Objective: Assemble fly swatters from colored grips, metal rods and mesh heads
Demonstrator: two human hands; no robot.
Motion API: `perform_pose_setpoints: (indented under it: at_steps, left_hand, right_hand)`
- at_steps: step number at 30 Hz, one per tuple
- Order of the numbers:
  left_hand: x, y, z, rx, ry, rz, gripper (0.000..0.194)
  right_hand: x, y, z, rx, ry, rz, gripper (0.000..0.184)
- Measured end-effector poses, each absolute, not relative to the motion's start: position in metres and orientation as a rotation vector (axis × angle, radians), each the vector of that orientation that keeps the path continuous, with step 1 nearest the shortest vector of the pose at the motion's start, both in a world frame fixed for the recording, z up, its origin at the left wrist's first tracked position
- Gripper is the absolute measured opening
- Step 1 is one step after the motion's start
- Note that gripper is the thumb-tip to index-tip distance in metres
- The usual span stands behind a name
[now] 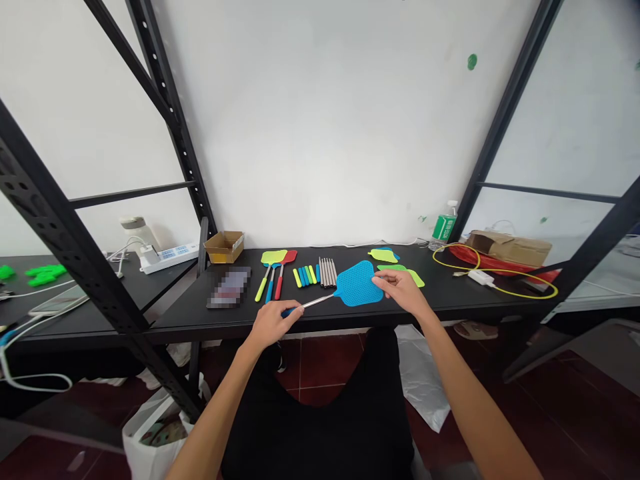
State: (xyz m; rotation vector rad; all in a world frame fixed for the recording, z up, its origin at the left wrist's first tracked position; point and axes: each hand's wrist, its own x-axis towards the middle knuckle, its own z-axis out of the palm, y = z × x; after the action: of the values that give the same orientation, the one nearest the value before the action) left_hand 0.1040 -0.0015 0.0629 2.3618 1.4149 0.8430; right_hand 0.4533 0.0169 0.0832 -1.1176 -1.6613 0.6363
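Note:
A blue fly swatter (358, 283) with a metal rod is held above the front of the black table (190, 312). My left hand (274, 323) is closed around its blue handle. Pinched between thumb and fingers of my right hand (399, 288) is the right edge of the blue mesh head. Behind it lie several metal rods (327, 272) and a row of yellow and blue handles (306, 275). To the left rest whole swatters, among them a red one (281, 277). Loose green heads (415, 277) and a yellow-green head (383, 255) lie to the right.
A small cardboard box (224, 247) and a blurred phone-like slab (229, 288) are at the left. At the right stand a bottle with a green label (444, 225), a yellow cable (525, 295) and a brown carton (509, 247). Black shelf posts (173, 120) frame both sides.

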Motion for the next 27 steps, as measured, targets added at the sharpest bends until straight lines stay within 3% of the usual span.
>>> perform_pose_setpoints:
  at_steps: [13,27]
  left_hand:
    - [0.1035,-0.0021,0.0631,2.343,1.406,0.83,0.042]
    - [0.1031,-0.0017,0.0618,2.346,1.404,0.845,0.041]
  right_hand:
    - [0.4529,0.0126,0.0901,-1.044,-1.663,0.699,0.046]
    - [0.4579,0.0152,0.0896,-1.075,-1.755,0.494,0.029]
